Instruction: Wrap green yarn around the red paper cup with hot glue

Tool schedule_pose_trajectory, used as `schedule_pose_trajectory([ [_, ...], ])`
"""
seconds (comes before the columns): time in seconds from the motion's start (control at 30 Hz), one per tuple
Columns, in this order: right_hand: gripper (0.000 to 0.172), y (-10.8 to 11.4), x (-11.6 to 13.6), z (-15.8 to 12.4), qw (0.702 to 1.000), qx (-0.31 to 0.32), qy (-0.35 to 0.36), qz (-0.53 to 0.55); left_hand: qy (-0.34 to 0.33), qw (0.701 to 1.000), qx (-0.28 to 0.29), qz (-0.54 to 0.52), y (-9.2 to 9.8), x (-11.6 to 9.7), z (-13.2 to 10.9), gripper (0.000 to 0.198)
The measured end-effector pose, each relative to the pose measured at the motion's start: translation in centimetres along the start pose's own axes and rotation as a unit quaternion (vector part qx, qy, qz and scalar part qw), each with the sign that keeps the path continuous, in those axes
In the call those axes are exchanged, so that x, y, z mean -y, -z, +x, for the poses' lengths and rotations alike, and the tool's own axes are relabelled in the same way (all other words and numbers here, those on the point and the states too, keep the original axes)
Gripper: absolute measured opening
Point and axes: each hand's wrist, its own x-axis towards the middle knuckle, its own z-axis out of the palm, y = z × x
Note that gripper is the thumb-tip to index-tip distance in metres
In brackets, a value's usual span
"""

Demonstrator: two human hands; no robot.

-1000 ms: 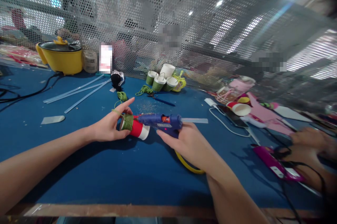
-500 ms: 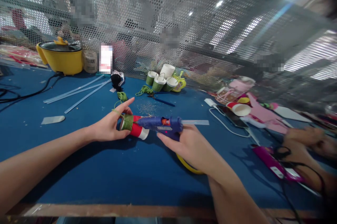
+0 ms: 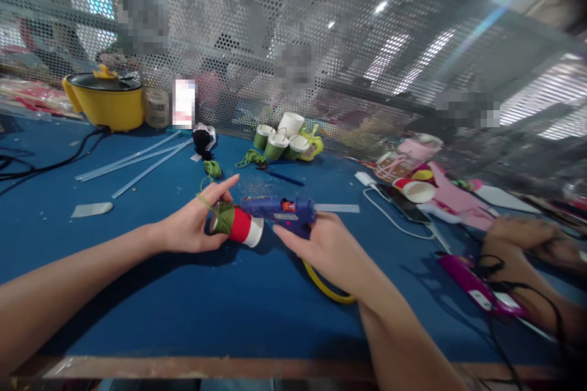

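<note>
My left hand [image 3: 197, 219] is closed around the yarn-wrapped end of a paper cup [image 3: 241, 226], which lies tilted on its side. The cup is red and white, with green yarn [image 3: 224, 218] wound about the end in my grip. A strand runs over my fingers to a small green yarn bundle [image 3: 212, 168]. My right hand [image 3: 330, 244] grips a blue glue gun [image 3: 279, 210] by its handle. Its nozzle points left, close to the upper side of the cup; I cannot tell whether it touches. A clear glue stick [image 3: 338, 208] sticks out of its back.
Several green-wrapped cups [image 3: 276, 145] stand at the back by the perforated metal screen [image 3: 257, 42]. Pliers or scissors [image 3: 284, 177] lie before them. Loose glue sticks [image 3: 137, 158] and a yellow pot [image 3: 112, 106] are left. On the right are a phone [image 3: 403, 202], a purple power strip [image 3: 477, 287] and another person's arm [image 3: 513, 244].
The cup has turned slightly in my left hand, showing more of its red and white side. The glue gun has shifted up a little, its nozzle now nearer the cup's upper edge.
</note>
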Motion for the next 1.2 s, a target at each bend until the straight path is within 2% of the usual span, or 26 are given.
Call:
schedule_pose_trajectory([
  [0.2, 0.016, 0.56, 0.64, -0.28, 1.000, 0.011, 0.003, -0.015, -0.013, 1.000, 0.000, 0.010, 0.09, 0.09, 0.05, 0.090],
  [0.47, 0.020, 0.17, 0.00, -0.04, 1.000, 0.011, 0.000, -0.006, -0.026, 0.999, 0.001, 0.025, 0.01, -0.04, 0.04, 0.091],
  [0.67, 0.017, 0.40, 0.43, -0.20, 1.000, 0.011, -0.004, -0.017, -0.006, 1.000, -0.002, 0.003, 0.01, 0.09, -0.01, 0.091],
  [0.9, 0.019, 0.19, 0.09, 0.01, 1.000, 0.006, -0.006, -0.018, -0.026, 1.000, 0.004, 0.018, 0.02, -0.21, 0.05, 0.091],
  [1.03, 0.016, 0.42, 0.48, -0.10, 1.000, 0.010, -0.006, -0.016, -0.004, 1.000, -0.004, 0.014, 0.05, -0.26, 0.07, 0.090],
  [1.2, 0.015, 0.36, 0.74, -0.04, 1.000, -0.007, 0.003, -0.009, -0.003, 1.000, -0.008, 0.004, 0.03, -0.30, 0.07, 0.089],
])
